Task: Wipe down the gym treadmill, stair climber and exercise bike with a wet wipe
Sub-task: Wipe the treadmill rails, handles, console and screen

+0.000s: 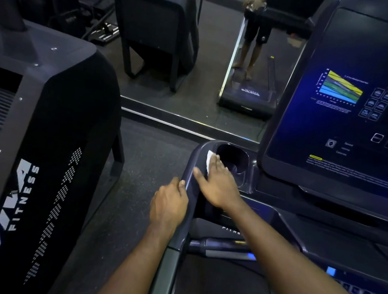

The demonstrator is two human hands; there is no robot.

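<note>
Right hand (218, 181) fingers lie flat, grip apart, pressing the wet wipe (209, 159) onto the treadmill (327, 207) rim just beside the cup holder (234, 158), left hand (168, 204) clamped round the side rail (177, 237); treadmill wiping looks under way, next likely a sweep along that rail

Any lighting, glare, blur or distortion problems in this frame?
Head view: dim overall, with blue glow from the screen; edges bow from the wide lens; the mirror reflection is soft; the right hand, wipe and left hand on the rail are fairly sharp.
</note>
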